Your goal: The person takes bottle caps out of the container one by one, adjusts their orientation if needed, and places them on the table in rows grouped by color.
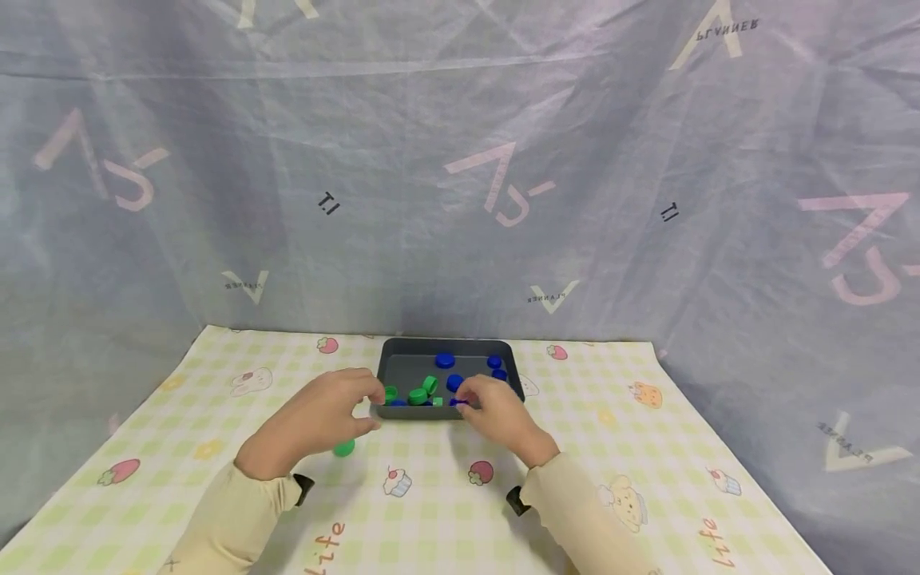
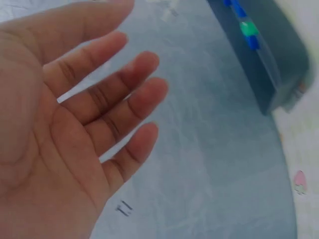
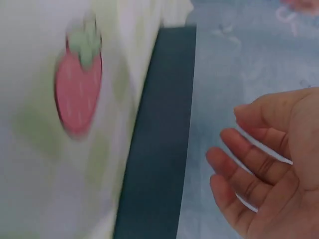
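- On the near part of the cloth-covered desk (image 1: pixel 431 519), one green cap (image 1: pixel 344 449) lies outside the dark tray (image 1: pixel 424 413), just beside the left hand (image 1: pixel 323 411).
- Slightly beyond, that hand hovers by the tray's near left corner, thumb and fingers apart, holding nothing.
- Opposite, the right hand (image 1: pixel 503 411) hangs over the near rim, fingers relaxed and bent; no cap shows in its grasp.
- Between them, the tray holds green caps (image 1: pixel 418 397) towards the near left and blue caps (image 1: pixel 445 361) spread from front to back.
- Reaching for caps seems the step in hand; the next move probably calls for a light thumb-and-finger pinch.
- Behind everything hangs a grey curtain (image 1: pixel 431 239).
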